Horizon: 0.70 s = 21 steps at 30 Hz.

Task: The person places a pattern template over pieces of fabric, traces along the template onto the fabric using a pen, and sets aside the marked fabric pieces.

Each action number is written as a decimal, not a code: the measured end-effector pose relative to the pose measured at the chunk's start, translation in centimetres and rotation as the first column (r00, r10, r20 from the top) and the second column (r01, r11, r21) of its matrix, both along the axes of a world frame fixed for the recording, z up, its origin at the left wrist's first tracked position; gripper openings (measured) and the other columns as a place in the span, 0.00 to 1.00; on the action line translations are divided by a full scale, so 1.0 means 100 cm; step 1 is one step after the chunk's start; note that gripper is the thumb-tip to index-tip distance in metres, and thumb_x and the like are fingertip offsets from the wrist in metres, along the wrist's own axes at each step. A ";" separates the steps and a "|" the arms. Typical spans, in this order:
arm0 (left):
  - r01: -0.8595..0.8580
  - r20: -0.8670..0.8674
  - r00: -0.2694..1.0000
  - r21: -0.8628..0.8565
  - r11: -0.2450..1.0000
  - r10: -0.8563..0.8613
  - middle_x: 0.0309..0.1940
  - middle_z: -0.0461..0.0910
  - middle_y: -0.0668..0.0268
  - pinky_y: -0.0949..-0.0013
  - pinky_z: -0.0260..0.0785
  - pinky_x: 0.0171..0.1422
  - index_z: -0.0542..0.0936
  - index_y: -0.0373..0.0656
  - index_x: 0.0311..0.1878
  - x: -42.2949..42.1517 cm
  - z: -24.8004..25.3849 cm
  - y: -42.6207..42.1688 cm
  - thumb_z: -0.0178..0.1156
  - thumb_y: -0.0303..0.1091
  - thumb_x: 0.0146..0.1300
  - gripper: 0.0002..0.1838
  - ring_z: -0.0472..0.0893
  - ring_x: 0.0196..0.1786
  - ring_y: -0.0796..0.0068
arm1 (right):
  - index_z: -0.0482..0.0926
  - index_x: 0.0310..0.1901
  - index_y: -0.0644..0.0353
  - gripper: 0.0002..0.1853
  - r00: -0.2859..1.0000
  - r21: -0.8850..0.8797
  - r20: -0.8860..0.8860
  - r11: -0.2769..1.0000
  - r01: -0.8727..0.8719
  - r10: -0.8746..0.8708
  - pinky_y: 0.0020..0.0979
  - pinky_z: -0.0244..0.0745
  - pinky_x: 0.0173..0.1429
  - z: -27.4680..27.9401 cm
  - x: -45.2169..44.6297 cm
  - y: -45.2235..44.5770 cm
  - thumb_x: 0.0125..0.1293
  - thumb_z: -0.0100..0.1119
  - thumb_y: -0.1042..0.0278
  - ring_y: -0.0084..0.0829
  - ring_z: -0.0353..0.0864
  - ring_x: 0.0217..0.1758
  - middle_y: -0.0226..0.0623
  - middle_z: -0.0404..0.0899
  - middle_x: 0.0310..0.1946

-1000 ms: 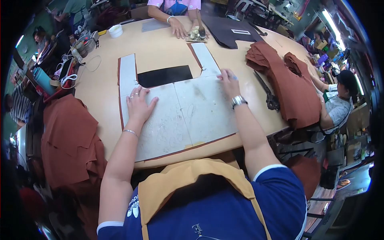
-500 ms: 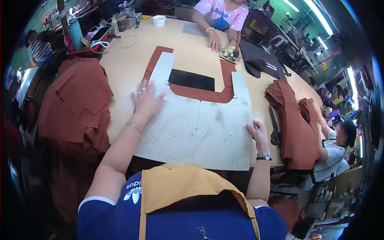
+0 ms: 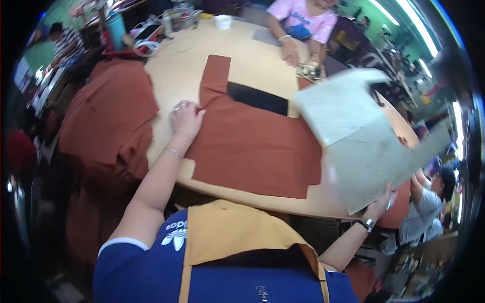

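A reddish-brown fabric piece (image 3: 252, 149) with a U-shaped top lies flat on the table. My left hand (image 3: 186, 120) is at its upper left edge, fingers bent together on the cloth; whether they pinch it is hidden. My right hand (image 3: 380, 204), at the table's right edge, grips the lower edge of a grey-white template (image 3: 353, 131), which is lifted, tilted and blurred by motion. The template covers part of the fabric's right side. A black piece (image 3: 257, 99) lies in the fabric's U-shaped opening.
Stacked brown fabric (image 3: 111, 111) hangs over the table's left edge. A white tub (image 3: 223, 21) stands at the back. Across the table (image 3: 252, 45), a person in pink (image 3: 303, 22) has hands near a small cluttered board. Another person (image 3: 429, 202) is at the right.
The template has come up off the fabric and swung right in my right hand, uncovering the brown piece. My left hand has left the template and its fingers have drawn together. The view has shifted.
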<state>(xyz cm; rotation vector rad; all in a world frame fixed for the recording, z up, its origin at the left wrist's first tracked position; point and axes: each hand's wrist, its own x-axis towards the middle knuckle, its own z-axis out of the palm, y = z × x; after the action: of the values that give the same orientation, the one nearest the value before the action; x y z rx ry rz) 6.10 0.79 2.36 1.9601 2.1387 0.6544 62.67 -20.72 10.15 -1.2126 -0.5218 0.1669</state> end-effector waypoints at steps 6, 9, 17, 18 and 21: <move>0.023 0.587 0.800 0.177 0.984 -0.124 0.44 0.78 0.51 0.58 0.70 0.53 0.71 0.38 0.50 -0.006 -0.010 0.015 0.49 0.46 0.73 0.18 0.79 0.48 0.56 | 0.64 0.63 0.72 0.28 0.402 0.109 0.847 0.854 0.508 -0.347 0.44 0.63 0.72 -0.032 0.005 0.022 0.68 0.61 0.66 0.45 0.66 0.68 0.54 0.64 0.66; -0.017 0.988 0.153 0.021 1.000 -0.018 0.47 0.78 0.64 0.66 0.68 0.57 0.74 0.34 0.47 -0.024 0.037 0.010 0.46 0.45 0.76 0.20 0.75 0.51 0.74 | 0.64 0.64 0.71 0.26 0.760 -0.176 0.644 0.984 0.037 0.086 0.41 0.61 0.72 -0.061 -0.039 0.066 0.70 0.59 0.67 0.43 0.67 0.68 0.51 0.66 0.66; -0.392 0.470 0.877 0.584 0.711 0.097 0.51 0.81 0.55 0.62 0.68 0.62 0.78 0.34 0.54 -0.306 0.161 -0.090 0.49 0.45 0.72 0.22 0.76 0.56 0.65 | 0.69 0.64 0.66 0.25 0.472 -0.698 0.493 0.656 -0.286 0.731 0.37 0.61 0.72 -0.109 -0.169 0.115 0.68 0.60 0.70 0.38 0.69 0.68 0.48 0.72 0.63; -0.452 0.459 0.872 0.622 0.639 0.170 0.51 0.81 0.56 0.62 0.68 0.61 0.79 0.34 0.54 -0.339 0.182 -0.128 0.49 0.44 0.72 0.22 0.76 0.55 0.65 | 0.69 0.64 0.66 0.25 0.454 -0.715 0.497 0.645 -0.269 0.740 0.37 0.61 0.72 -0.111 -0.171 0.115 0.68 0.60 0.70 0.39 0.69 0.68 0.47 0.72 0.63; -0.583 0.473 0.811 0.697 0.417 0.345 0.50 0.81 0.56 0.62 0.69 0.60 0.79 0.35 0.53 -0.417 0.236 -0.242 0.50 0.44 0.72 0.21 0.77 0.54 0.65 | 0.70 0.64 0.66 0.25 0.404 -0.744 0.493 0.614 -0.264 0.770 0.37 0.61 0.72 -0.108 -0.171 0.114 0.67 0.61 0.69 0.40 0.69 0.67 0.46 0.72 0.63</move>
<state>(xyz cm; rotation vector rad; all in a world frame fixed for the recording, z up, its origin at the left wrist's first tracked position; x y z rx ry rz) -35.58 -23.40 25.91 1.2935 2.4179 2.2546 45.57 -9.29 -0.64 -1.6393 -1.8249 0.3804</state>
